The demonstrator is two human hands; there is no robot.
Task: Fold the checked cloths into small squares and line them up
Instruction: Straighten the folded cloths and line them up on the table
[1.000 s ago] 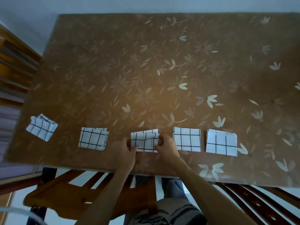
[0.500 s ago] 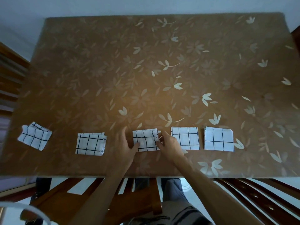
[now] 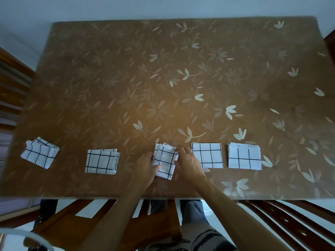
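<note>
Several white cloths with black checks lie folded in a row near the table's front edge. The middle cloth [image 3: 165, 160] sits slightly askew between my hands. My left hand [image 3: 145, 169] grips its left edge, thumb on top near the lower corner. My right hand [image 3: 188, 164] holds its right edge with the fingers on the cloth. To the right lie two neat squares, one [image 3: 208, 155] just beyond my right hand and another [image 3: 244, 156] further right. To the left lie a folded cloth [image 3: 101, 161] and a skewed one [image 3: 39, 152] at the far left.
The table [image 3: 163, 78] wears a brown covering with pale flowers. Wooden chairs stand at the front edge [image 3: 101, 220], at the front right [image 3: 290, 223] and on the left [image 3: 12, 84]. A pale wall runs behind the table.
The middle cloth has turned from square to tilted between my hands. My left thumb now lies on its lower left corner, and my right hand has shifted over its right edge.
</note>
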